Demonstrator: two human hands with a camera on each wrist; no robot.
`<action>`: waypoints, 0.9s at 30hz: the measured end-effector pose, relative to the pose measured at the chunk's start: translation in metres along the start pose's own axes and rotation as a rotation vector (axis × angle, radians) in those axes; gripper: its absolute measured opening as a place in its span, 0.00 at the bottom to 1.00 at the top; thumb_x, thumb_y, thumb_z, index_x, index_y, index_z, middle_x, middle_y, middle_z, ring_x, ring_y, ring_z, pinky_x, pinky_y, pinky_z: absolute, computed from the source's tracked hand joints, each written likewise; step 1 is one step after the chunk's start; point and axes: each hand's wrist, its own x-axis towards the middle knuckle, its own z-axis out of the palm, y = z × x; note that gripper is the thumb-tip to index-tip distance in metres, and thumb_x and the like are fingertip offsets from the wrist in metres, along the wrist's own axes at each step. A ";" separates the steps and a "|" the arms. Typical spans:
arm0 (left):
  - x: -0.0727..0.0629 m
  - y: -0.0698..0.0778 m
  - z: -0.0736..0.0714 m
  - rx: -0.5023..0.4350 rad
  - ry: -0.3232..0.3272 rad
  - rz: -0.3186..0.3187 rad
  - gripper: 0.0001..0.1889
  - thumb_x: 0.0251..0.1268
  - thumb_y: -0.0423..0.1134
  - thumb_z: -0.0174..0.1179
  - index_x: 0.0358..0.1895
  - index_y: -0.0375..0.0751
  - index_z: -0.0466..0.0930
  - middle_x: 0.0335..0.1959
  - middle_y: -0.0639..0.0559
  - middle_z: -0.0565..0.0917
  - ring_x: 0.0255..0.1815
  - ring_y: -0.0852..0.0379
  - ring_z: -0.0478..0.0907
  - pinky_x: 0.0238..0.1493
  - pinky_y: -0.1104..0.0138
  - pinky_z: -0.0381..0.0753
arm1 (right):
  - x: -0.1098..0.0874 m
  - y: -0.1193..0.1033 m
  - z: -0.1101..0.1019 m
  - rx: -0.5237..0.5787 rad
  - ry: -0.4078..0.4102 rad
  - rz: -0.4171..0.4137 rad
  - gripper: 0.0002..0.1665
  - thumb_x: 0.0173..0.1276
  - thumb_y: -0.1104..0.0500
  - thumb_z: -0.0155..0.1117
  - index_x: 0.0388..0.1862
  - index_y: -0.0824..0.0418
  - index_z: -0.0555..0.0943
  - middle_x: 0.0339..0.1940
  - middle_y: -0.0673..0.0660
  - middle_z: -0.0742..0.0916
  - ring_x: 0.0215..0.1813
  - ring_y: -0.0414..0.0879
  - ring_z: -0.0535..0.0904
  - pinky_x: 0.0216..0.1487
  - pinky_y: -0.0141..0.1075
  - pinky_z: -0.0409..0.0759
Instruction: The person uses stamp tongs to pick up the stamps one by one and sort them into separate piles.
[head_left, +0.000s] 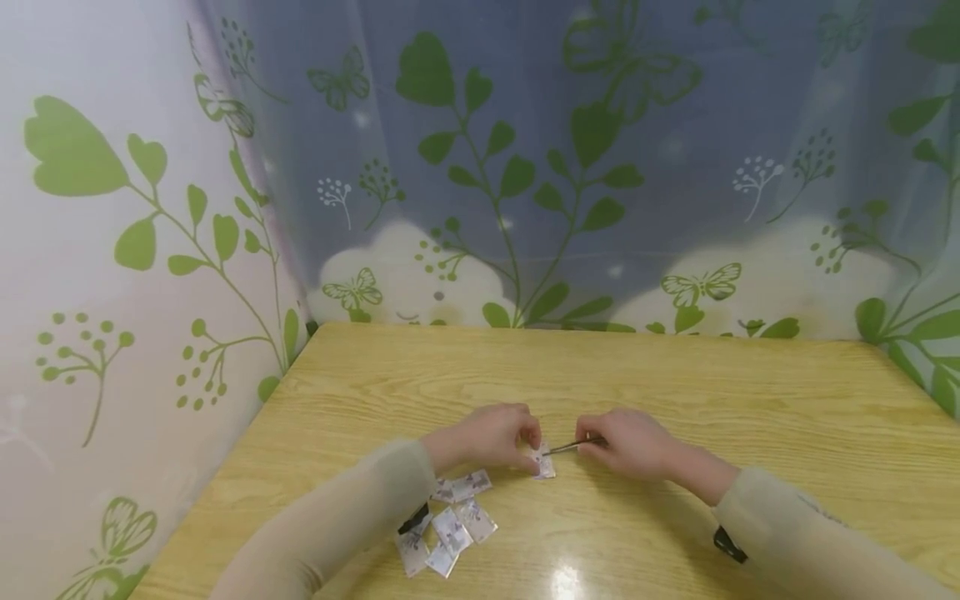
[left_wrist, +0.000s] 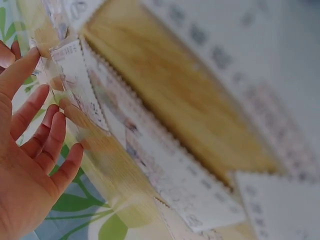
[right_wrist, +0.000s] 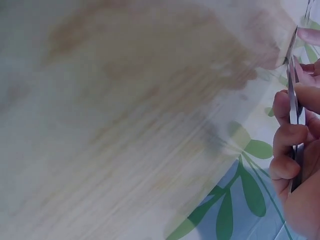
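Observation:
My right hand (head_left: 626, 442) grips metal tweezers (right_wrist: 295, 115), whose tips point left and reach a small printed stamp (head_left: 545, 463). At that stamp's left side, my left hand (head_left: 495, 435) holds its edge between thumb and forefinger; the other fingers of this hand (left_wrist: 37, 145) are loosely bent in the left wrist view. Several more stamps (head_left: 452, 529) lie overlapping on the table below the left forearm. Close up in the left wrist view, a stamp (left_wrist: 160, 155) shows toothed edges, with a shiny clear film around it.
The wood-grain table (head_left: 675, 533) reaches back to a curtain (head_left: 540, 208) printed with green leaves and butterflies. A similar leafy cloth (head_left: 150, 333) stands along the left side. Black straps (head_left: 729, 544) sit at both wrists. Light glares off the table near its front edge.

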 end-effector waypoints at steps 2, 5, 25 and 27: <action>0.000 0.000 0.001 0.006 0.000 -0.003 0.15 0.51 0.54 0.72 0.36 0.53 0.80 0.33 0.64 0.73 0.32 0.65 0.70 0.35 0.73 0.71 | 0.001 0.001 0.001 -0.011 0.016 -0.006 0.04 0.67 0.57 0.65 0.33 0.49 0.79 0.26 0.40 0.81 0.25 0.34 0.70 0.26 0.34 0.70; 0.000 -0.001 0.003 0.004 -0.004 -0.001 0.15 0.51 0.53 0.72 0.37 0.53 0.80 0.33 0.64 0.73 0.33 0.65 0.71 0.36 0.74 0.71 | 0.002 0.003 0.003 -0.024 0.028 -0.015 0.06 0.66 0.58 0.66 0.32 0.49 0.78 0.26 0.41 0.81 0.25 0.34 0.71 0.26 0.35 0.71; -0.050 -0.036 -0.019 -0.316 -0.048 0.053 0.06 0.60 0.32 0.66 0.38 0.46 0.82 0.39 0.59 0.80 0.41 0.61 0.76 0.47 0.68 0.76 | -0.007 0.019 -0.032 0.022 0.090 0.037 0.02 0.71 0.59 0.61 0.36 0.53 0.78 0.25 0.45 0.82 0.23 0.36 0.73 0.25 0.35 0.69; -0.062 -0.041 -0.020 -0.322 -0.064 0.060 0.07 0.58 0.31 0.66 0.38 0.46 0.83 0.39 0.61 0.79 0.41 0.62 0.75 0.47 0.67 0.75 | -0.008 0.025 -0.040 0.027 0.099 0.065 0.02 0.71 0.58 0.61 0.36 0.54 0.78 0.27 0.47 0.83 0.25 0.39 0.76 0.26 0.36 0.70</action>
